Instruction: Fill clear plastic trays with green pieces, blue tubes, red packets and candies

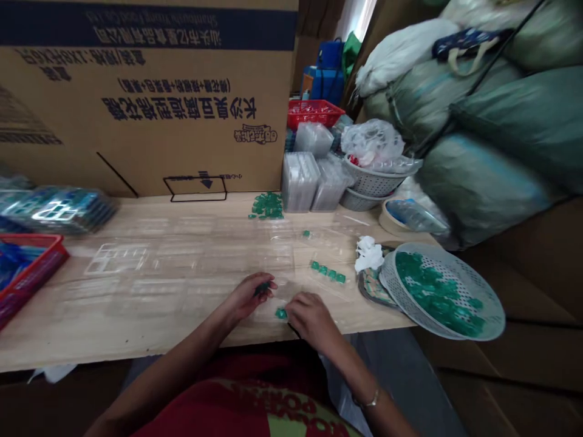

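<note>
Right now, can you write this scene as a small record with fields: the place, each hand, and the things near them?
place: wooden table, with a printed cardboard box behind it
left grip: pinched on a dark green piece
right grip: fingertips at a green piece; hold unclear
under hands: clear plastic trays, lying flat
nearby: row of green pieces
right end: white perforated basket holding green pieces
left end: red basket
back: stacked clear trays

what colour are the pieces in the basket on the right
Green pieces in a white basket, head view.
</note>
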Demonstrator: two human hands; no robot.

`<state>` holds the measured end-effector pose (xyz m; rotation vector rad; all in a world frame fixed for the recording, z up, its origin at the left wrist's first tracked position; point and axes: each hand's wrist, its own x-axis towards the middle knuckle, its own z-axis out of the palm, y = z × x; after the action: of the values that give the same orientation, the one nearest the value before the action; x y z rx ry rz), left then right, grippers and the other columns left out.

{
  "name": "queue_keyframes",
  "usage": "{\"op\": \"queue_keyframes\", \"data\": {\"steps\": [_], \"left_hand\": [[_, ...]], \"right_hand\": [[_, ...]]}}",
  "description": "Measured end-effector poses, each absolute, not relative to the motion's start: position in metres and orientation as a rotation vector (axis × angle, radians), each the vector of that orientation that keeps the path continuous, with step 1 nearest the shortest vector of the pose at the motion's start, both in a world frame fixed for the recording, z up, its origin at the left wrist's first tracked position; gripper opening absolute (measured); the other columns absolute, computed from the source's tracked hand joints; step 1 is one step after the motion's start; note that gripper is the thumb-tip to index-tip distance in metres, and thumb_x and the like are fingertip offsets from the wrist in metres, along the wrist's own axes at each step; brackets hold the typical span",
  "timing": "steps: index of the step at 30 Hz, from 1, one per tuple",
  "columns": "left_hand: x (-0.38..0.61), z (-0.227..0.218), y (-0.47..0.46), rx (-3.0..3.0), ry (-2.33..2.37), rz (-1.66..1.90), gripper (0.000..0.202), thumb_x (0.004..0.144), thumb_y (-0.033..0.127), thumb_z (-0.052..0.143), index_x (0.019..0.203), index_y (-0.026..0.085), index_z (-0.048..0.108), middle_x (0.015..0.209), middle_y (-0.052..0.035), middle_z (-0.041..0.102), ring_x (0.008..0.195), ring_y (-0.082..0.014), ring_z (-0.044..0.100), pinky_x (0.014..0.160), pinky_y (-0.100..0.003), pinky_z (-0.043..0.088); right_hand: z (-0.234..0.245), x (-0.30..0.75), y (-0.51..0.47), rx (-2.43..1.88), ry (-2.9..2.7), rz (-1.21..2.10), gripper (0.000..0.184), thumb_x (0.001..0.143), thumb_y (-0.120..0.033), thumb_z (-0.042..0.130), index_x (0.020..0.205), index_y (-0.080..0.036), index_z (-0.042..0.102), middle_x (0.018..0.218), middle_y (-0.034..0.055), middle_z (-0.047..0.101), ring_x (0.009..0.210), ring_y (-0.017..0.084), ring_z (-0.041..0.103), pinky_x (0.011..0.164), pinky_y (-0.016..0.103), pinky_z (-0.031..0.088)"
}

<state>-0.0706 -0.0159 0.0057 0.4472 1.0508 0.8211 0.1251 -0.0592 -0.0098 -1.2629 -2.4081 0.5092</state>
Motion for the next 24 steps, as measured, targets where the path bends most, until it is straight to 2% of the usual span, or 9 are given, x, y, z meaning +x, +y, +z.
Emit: {"op": "queue_keyframes", "data": {"steps": [5,9,12,15,19,24], "left_hand": [[-0.076,0.003,-0.029,0.629,1.115,0.781,0.020,0.062,0.028,0.069,0.070,0.015,0.056,0.062,-0.0001,0.062,0.044,-0.0060,0.048,0.041,-0.017,0.027],[-0.075,0.002,-0.034,0.738,1.151,0.736,0.022,0.058,0.027,0.068,0.074,0.016,0.056,0.060,0.0027,0.060,0.042,-0.0044,0.043,0.046,-0.018,0.029],[-0.074,-0.001,-0.035,0.799,1.166,0.740,0.023,0.058,0.028,0.068,0.074,0.016,0.056,0.059,0.0034,0.059,0.043,-0.0048,0.042,0.045,-0.018,0.028],[-0.074,0.000,-0.035,0.881,1.165,0.781,0.024,0.057,0.029,0.071,0.072,0.017,0.057,0.058,0.0045,0.056,0.044,-0.0051,0.042,0.044,-0.017,0.027],[-0.070,0.006,-0.038,1.031,1.061,0.795,0.027,0.056,0.030,0.075,0.074,0.015,0.063,0.060,0.0032,0.055,0.051,-0.0071,0.044,0.048,-0.019,0.034],[-0.057,0.008,-0.036,0.968,1.035,0.791,0.024,0.058,0.030,0.072,0.073,0.014,0.065,0.055,0.0032,0.054,0.045,-0.0054,0.041,0.044,-0.019,0.029]], "right_hand": [[-0.002,0.097,-0.057,-1.290,-2.610,0.493,0.013,0.080,-0.013,0.054,0.084,-0.020,0.064,0.083,0.0048,0.061,0.082,0.019,0.054,0.075,0.030,0.035],[-0.002,0.096,-0.047,-1.297,-2.675,0.416,0.012,0.077,-0.011,0.053,0.082,-0.017,0.062,0.083,0.0075,0.063,0.080,0.020,0.055,0.077,0.032,0.035],[-0.002,0.096,-0.042,-1.280,-2.635,0.466,0.012,0.072,-0.010,0.054,0.080,-0.017,0.060,0.080,0.0058,0.063,0.075,0.019,0.055,0.075,0.031,0.036],[-0.003,0.096,-0.038,-1.308,-2.379,0.650,0.009,0.067,-0.010,0.055,0.070,-0.018,0.058,0.070,0.0010,0.059,0.068,0.015,0.053,0.070,0.028,0.037],[-0.009,0.097,-0.039,-1.280,-1.757,1.088,0.004,0.068,-0.017,0.055,0.064,-0.018,0.055,0.060,-0.0036,0.053,0.058,0.011,0.048,0.056,0.021,0.037],[-0.015,0.100,-0.040,-1.171,-1.279,1.402,0.016,0.065,-0.030,0.063,0.059,-0.018,0.055,0.053,-0.0053,0.051,0.051,0.009,0.043,0.050,0.020,0.035]]}}
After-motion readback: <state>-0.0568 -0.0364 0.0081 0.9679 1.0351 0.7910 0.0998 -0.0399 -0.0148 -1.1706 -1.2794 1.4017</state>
